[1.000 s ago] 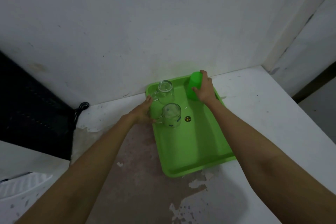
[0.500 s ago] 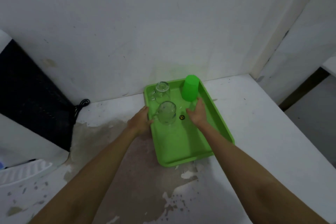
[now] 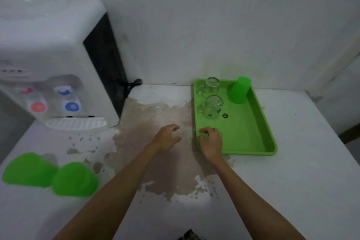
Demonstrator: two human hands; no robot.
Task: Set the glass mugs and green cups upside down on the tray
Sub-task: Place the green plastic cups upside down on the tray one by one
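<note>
A green tray [image 3: 253,138] lies on the white counter at the right. On its far part stand two glass mugs, one at the back [image 3: 211,85] and one nearer [image 3: 212,106], both upside down. A green cup [image 3: 239,89] stands inverted at the tray's far right. Two more green cups [image 3: 75,179] [image 3: 27,169] sit blurred at the counter's left front. My left hand [image 3: 167,137] hovers over the counter just left of the tray, fingers apart and empty. My right hand [image 3: 211,141] is over the tray's near left corner, fingers curled loosely and holding nothing.
A white water dispenser [image 3: 58,68] with red and blue taps stands at the back left, its black cable [image 3: 132,85] against the wall. The counter's paint is worn off in a brown patch [image 3: 165,161] in the middle. The counter's right edge drops off beyond the tray.
Both hands have drawn back from the mugs and the cup toward the tray's near end. The camera swung left, bringing the dispenser and two green cups into view.
</note>
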